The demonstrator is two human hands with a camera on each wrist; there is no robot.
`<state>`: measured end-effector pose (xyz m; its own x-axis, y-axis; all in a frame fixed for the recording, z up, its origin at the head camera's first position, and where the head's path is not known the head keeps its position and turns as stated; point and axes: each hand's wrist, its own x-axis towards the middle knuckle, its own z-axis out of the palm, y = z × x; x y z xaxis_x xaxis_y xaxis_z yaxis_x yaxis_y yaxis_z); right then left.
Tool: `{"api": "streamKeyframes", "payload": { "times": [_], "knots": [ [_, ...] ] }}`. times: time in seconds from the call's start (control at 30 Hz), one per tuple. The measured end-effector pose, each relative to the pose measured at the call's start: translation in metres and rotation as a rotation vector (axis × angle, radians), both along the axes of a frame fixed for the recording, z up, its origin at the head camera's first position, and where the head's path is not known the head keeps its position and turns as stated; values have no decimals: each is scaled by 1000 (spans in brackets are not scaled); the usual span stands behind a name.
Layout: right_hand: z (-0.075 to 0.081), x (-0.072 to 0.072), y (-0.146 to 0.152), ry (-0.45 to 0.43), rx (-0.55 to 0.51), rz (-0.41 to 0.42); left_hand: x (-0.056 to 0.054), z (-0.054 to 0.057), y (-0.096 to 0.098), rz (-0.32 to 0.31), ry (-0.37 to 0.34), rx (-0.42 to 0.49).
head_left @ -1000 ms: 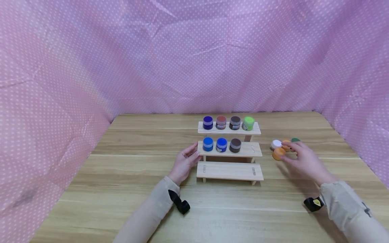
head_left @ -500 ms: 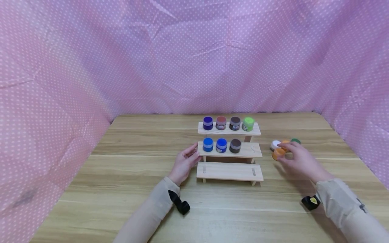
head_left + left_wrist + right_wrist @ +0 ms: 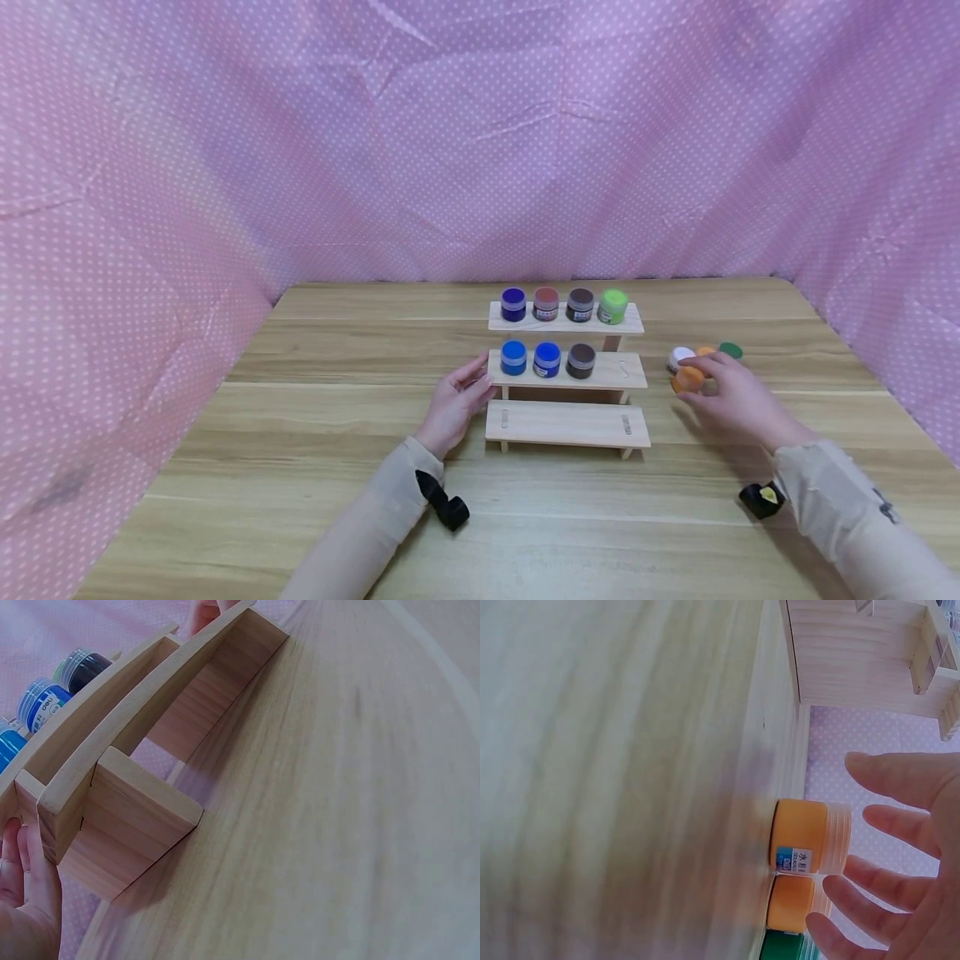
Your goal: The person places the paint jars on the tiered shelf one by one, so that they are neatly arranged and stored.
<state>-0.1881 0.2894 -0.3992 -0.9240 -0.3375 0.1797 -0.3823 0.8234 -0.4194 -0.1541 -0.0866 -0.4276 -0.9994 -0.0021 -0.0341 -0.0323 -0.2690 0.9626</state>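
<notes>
ideally, the front orange jar (image 3: pixel 687 381) at frame right should be pinched squarely; the right hand (image 3: pixel 738 404) is spread loosely over it, the wooden rack (image 3: pixel 566 422) gripped by the left hand (image 3: pixel 453 408).

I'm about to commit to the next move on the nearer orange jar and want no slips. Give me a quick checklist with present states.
1. Nearer orange jar upright on the table: ok.
2. Right grip closed on it: not ok; the thumb stands clear of the jar in the right wrist view.
3. Room around it: not ok; the second orange jar and white jar stand close by.
4. Lid tight: cannot tell; it is on, but tightness doesn't show.
5. Left grip at the middle shelf: ok, touching its left end.
6. Likely landing spot: ok; that shelf's right end is bare.
</notes>
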Motion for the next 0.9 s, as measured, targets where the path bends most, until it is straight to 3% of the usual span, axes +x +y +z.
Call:
{"api": "streamKeyframes", "payload": {
  "times": [0.9],
  "knots": [
    [-2, 1, -3, 20, 16, 29, -1, 0, 0, -1, -5, 6]
  ]
}}
